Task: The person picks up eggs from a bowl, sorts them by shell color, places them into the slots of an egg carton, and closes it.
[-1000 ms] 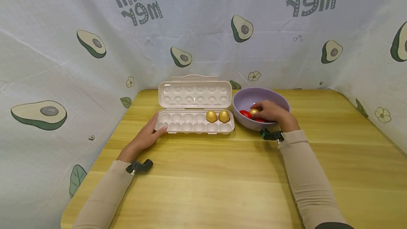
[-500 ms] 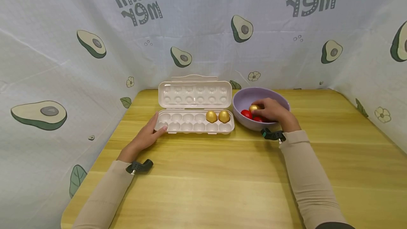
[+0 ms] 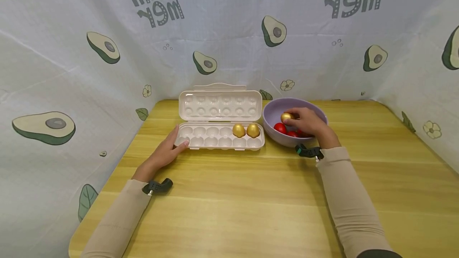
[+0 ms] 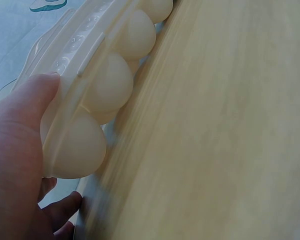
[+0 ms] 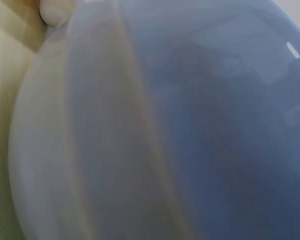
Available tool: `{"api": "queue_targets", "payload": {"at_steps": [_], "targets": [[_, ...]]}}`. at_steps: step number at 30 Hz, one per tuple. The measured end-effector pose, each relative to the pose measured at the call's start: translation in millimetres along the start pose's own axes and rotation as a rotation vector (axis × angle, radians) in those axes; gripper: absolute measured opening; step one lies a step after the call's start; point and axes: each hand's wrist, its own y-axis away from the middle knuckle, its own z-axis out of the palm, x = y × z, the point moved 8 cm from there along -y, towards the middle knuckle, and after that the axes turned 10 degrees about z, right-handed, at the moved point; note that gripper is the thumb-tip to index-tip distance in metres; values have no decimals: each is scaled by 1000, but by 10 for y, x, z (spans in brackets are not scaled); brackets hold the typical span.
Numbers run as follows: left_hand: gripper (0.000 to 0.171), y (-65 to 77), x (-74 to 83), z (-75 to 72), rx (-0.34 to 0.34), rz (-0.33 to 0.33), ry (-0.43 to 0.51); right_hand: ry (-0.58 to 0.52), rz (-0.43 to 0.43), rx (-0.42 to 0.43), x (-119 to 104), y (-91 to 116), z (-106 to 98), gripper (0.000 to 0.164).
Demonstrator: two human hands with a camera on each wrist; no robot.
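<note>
An open cream plastic egg carton (image 3: 218, 141) stands on the wooden table with its lid (image 3: 220, 106) tipped back. Two gold eggs (image 3: 238, 130) occupy cups at the right of its far row. My left hand (image 3: 163, 153) grips the carton's left end; in the left wrist view the thumb (image 4: 35, 92) lies on the rim and other fingers curl below the end. To the right, inside a purple bowl (image 3: 277, 108), my right hand (image 3: 309, 122) pinches another gold egg (image 3: 286, 117) between thumb and fingertips. Several red eggs (image 3: 280, 128) lie beneath it, partly hidden by the hand.
The bowl's side (image 5: 215, 125) fills most of the right wrist view, blurred. Behind the table (image 3: 229, 202) hangs a white curtain (image 3: 229, 19) printed with avocados. The bowl stands right beside the carton's right end.
My right hand has risen slightly inside the bowl with the gold egg, showing more of the red eggs beneath. The left hand and carton have stayed in place.
</note>
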Motion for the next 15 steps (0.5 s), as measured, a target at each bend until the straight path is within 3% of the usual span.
{"api": "queue_targets", "payload": {"at_steps": [15], "targets": [[88, 1, 17, -7, -5, -4, -4, -109, -78, 59, -172, 1, -59, 46]]}}
